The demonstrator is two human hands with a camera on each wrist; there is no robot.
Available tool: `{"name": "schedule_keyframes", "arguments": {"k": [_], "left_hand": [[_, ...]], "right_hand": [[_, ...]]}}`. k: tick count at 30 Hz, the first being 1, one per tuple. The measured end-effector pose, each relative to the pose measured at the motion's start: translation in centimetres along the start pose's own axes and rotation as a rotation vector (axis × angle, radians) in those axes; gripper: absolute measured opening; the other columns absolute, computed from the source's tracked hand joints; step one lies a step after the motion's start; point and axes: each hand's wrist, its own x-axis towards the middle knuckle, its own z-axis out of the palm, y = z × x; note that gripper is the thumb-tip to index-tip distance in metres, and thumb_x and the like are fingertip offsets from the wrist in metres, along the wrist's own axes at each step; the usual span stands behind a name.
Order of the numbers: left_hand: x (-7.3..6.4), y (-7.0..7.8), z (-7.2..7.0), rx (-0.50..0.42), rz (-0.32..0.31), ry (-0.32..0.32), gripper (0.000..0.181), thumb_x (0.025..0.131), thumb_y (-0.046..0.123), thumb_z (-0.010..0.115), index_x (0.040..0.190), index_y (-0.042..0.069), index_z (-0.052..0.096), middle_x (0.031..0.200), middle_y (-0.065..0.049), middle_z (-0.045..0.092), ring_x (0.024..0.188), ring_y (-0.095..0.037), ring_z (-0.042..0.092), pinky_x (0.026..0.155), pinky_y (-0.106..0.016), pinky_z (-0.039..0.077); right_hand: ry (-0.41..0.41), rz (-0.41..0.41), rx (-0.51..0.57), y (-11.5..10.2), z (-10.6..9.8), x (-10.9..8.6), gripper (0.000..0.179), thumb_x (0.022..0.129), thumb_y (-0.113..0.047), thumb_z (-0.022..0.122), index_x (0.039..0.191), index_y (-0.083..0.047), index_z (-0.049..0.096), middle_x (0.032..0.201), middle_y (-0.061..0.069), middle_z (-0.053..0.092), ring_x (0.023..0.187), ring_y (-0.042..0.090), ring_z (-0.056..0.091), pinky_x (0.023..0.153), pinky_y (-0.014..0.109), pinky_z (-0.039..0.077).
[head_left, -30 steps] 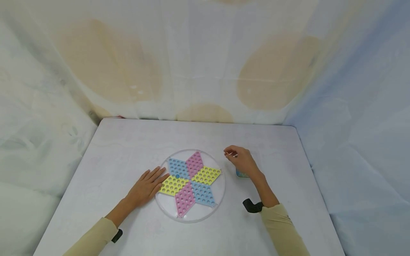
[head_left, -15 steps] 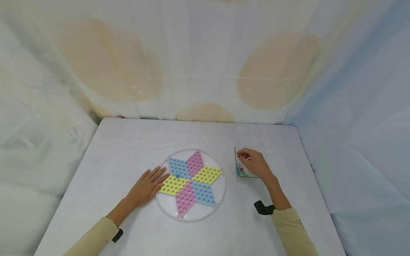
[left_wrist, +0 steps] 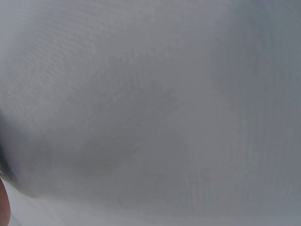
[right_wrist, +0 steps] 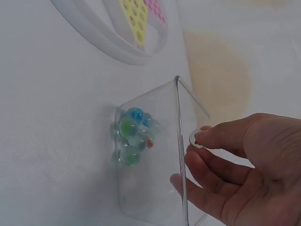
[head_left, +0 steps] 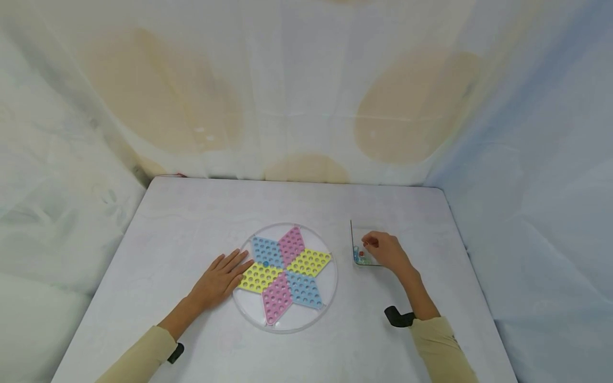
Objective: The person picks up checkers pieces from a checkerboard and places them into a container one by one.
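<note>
My left hand (head_left: 217,282) lies with fingers spread on the left edge of a round clear board (head_left: 306,323) bearing a pink, yellow and blue star full of holes. One blue marble (head_left: 265,264) sits in the star's upper-left part. Over a clear open box (right_wrist: 150,197), my right hand (head_left: 385,250) pinches a clear glass marble (right_wrist: 194,138) between thumb and finger, close to the rim in the right wrist view. Several green, blue and red-tinted marbles (right_wrist: 129,155) lie together at one side of the box. The left wrist view shows mostly blurred pale surface and a sliver of skin.
The white table (head_left: 191,207) carries the board at its middle and the box to the board's right. Light curtains (head_left: 306,106) hang along the back and both sides. A black strap piece (head_left: 398,317) sticks out from the right wrist.
My right hand has moved right from between the board and the box to over the box, then lower, still pinching the marble. My left hand has stayed in place.
</note>
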Motion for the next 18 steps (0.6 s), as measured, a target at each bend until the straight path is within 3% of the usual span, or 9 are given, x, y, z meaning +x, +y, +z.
{"name": "schedule_keyframes", "arguments": {"k": [8, 18], "left_hand": [[0.03, 0.24, -0.31, 0.010, -0.008, -0.026, 0.053, 0.105, 0.034, 0.046, 0.156, 0.020, 0.038, 0.164, -0.004, 0.024, 0.151, -0.027, 0.014, 0.120, -0.051, 0.011], [-0.03, 0.23, -0.39, 0.005, 0.011, 0.006, 0.052, 0.105, 0.031, 0.048, 0.155, 0.018, 0.040, 0.163, -0.007, 0.028, 0.150, -0.029, 0.018, 0.118, -0.054, 0.015]], "right_hand": [[-0.031, 0.071, -0.043, -0.22, 0.36, -0.25, 0.015, 0.095, -0.001, 0.063, 0.106, 0.006, 0.069, 0.101, 0.018, 0.069, 0.098, 0.036, 0.063, 0.086, 0.051, 0.053], [-0.066, 0.175, -0.055, -0.23, 1.03, -0.28, 0.016, 0.095, -0.003, 0.062, 0.107, 0.004, 0.068, 0.102, 0.018, 0.068, 0.094, 0.033, 0.063, 0.078, 0.046, 0.055]]}}
